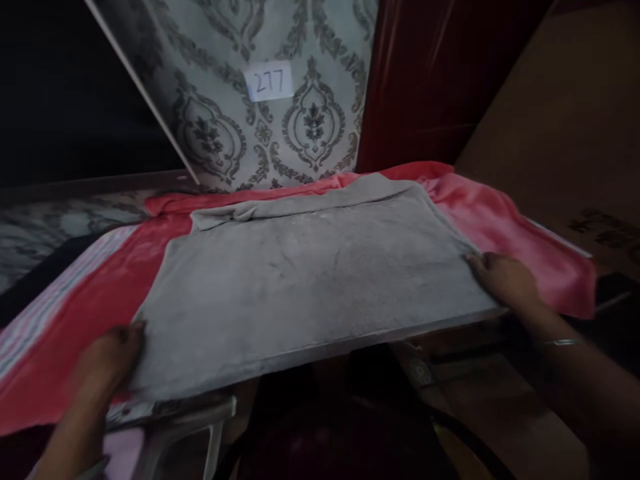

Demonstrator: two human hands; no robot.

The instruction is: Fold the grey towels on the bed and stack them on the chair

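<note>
While the left hand (pixel 113 357) is clamped on the gray cloth's (pixel 300 280) near left edge, the right hand (pixel 507 280) grips its right edge, some fingers hidden from view. Between them the cloth lies spread out, its far edge rumpled. Red cloth (pixel 500 213) shows beneath it on both sides and behind; beyond stands a patterned wall (pixel 314 123) bearing a paper marked 277 (pixel 270 81).

Left hand (pixel 111 355) low, right hand (pixel 507 279) higher, well apart, thumbs (pixel 137 327) on top, forearms (pixel 595 380) angled inward
</note>
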